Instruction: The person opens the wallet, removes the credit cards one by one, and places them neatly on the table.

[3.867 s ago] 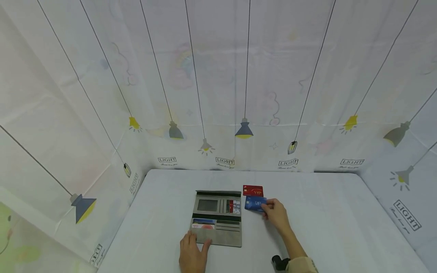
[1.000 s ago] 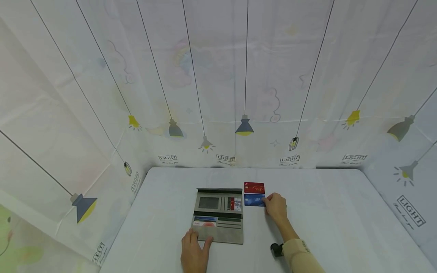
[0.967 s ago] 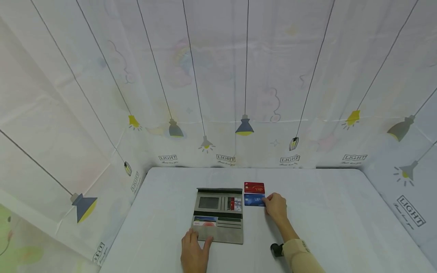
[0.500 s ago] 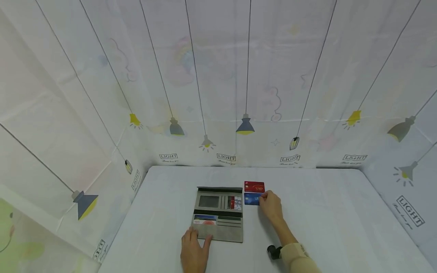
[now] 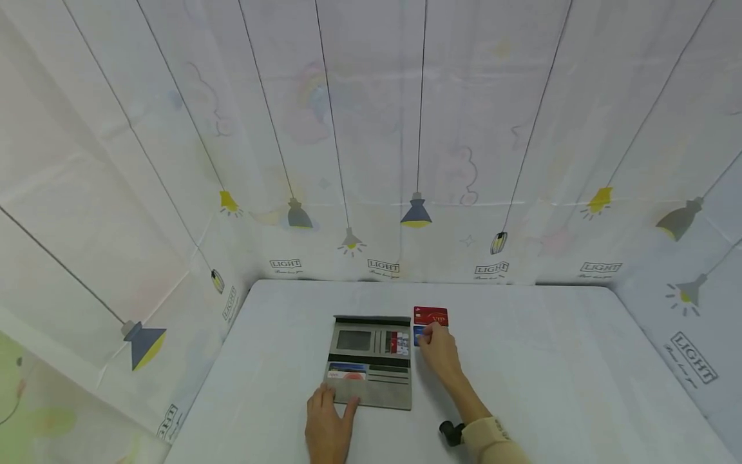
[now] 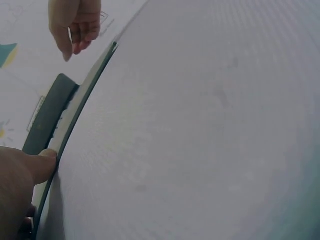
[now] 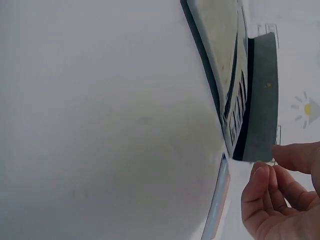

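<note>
An opened grey long wallet [image 5: 382, 394] lies on the white table, with several cards [image 5: 400, 343] in its slots. My left hand [image 5: 328, 426] rests at its lower left corner; in the left wrist view the thumb [image 6: 46, 162] touches the wallet's edge. Right of the wallet lie a red VIP card [image 5: 426, 313] and, just below it, a blue card [image 5: 418, 331]. Over the blue card is my right hand [image 5: 442, 356], covering most of it. The right wrist view shows that hand's fingers [image 7: 257, 187] loosely bent with nothing between them.
A black wrist camera [image 5: 451, 433] sits at the right sleeve [image 5: 487, 438]. The white table [image 5: 551, 361] runs back to a wall cloth [image 5: 371, 129] printed with hanging lamps.
My right hand has come off the blue card's right edge and moved left over it. Earlier, the blue card was set straight below the red one. The left hand has stayed put.
</note>
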A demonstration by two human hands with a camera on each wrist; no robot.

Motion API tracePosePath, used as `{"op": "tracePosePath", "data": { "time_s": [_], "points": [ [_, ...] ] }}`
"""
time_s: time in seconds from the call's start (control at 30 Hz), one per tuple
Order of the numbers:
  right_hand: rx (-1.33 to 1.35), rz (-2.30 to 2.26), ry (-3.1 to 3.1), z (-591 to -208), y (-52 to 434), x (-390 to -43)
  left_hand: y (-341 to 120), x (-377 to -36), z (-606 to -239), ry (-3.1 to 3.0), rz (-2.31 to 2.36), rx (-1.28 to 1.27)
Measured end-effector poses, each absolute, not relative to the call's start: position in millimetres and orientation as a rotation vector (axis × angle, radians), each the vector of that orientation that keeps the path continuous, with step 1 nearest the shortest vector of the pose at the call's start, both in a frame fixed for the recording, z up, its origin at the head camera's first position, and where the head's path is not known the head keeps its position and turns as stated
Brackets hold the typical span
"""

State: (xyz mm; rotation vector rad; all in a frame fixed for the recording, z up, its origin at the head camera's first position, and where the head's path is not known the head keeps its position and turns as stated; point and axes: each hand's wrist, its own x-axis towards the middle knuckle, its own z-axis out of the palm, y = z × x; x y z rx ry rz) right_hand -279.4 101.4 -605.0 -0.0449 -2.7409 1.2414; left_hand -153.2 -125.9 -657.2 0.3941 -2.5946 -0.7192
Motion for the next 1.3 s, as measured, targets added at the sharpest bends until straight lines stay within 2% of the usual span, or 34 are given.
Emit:
{"op": "tracePosePath", "data": {
  "time_s": [0.53, 0.97, 1.3],
  "points": [
    [0.235, 1.313, -2.736, -591.4, 53.9, -257.4, -127.8, -157.0, -657.6, -2.567, -0.71, 0.418],
    [0.579, 1.231, -2.791, -605.9, 23.8, -244.3, -126.7, -154.6, -662.3, -2.53, -0.681, 0.401],
    [0.589, 1.114, -2.916, -616.7, 12.9, -240.1, -127.4, -154.2, -664.1, -2.518, -0.694, 0.409]
  ]
}}
